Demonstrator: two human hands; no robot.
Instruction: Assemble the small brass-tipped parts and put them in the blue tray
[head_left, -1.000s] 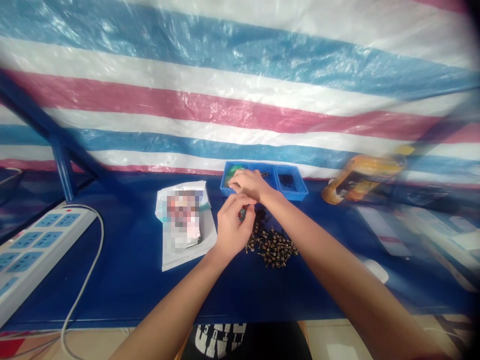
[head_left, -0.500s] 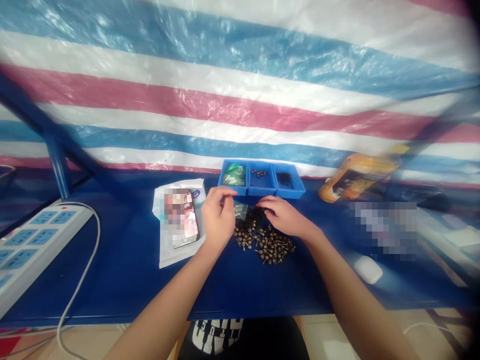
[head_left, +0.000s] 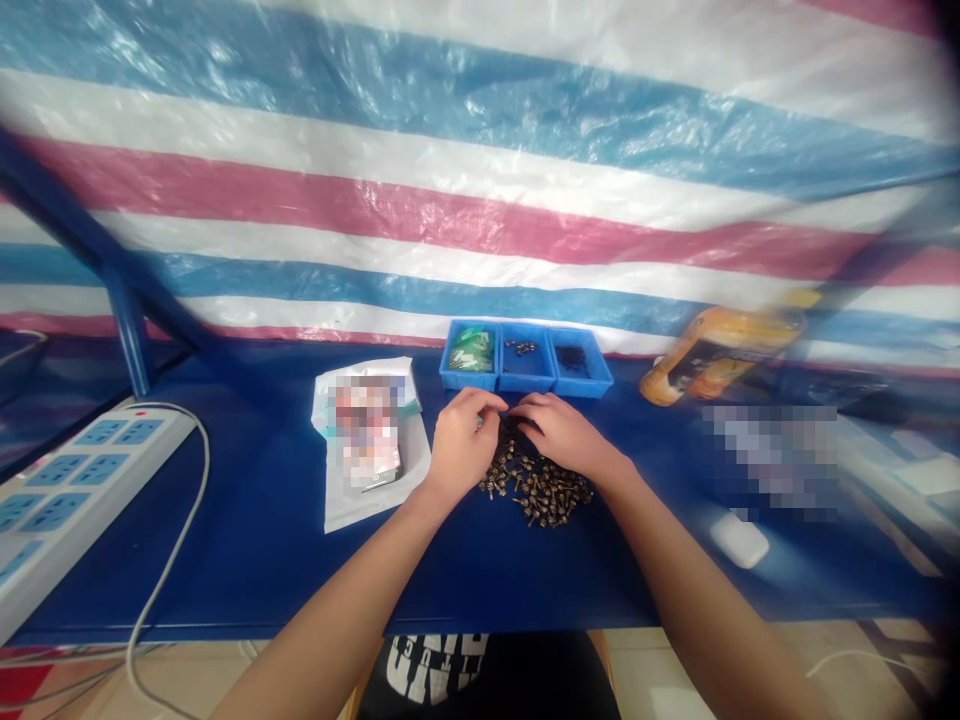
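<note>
A heap of small dark brown metal parts (head_left: 540, 488) lies on the blue table (head_left: 247, 540). My left hand (head_left: 461, 448) and my right hand (head_left: 564, 433) meet at the far edge of the heap, fingertips almost touching. Both hands have curled, pinched fingers on something too small to make out. Behind them stands a blue tray (head_left: 525, 375) with three compartments: green bits on the left, a few dark parts in the middle, black bits on the right.
A phone on a white bag (head_left: 367, 450) lies left of my hands. A white power strip (head_left: 67, 485) with its cable sits at the far left. An orange bottle (head_left: 720, 355) and a white mouse (head_left: 739, 538) are on the right. A striped tarp hangs behind.
My right hand came back from the blue tray to the heap. My left hand shifted right, so both hands now meet at the heap's far edge.
</note>
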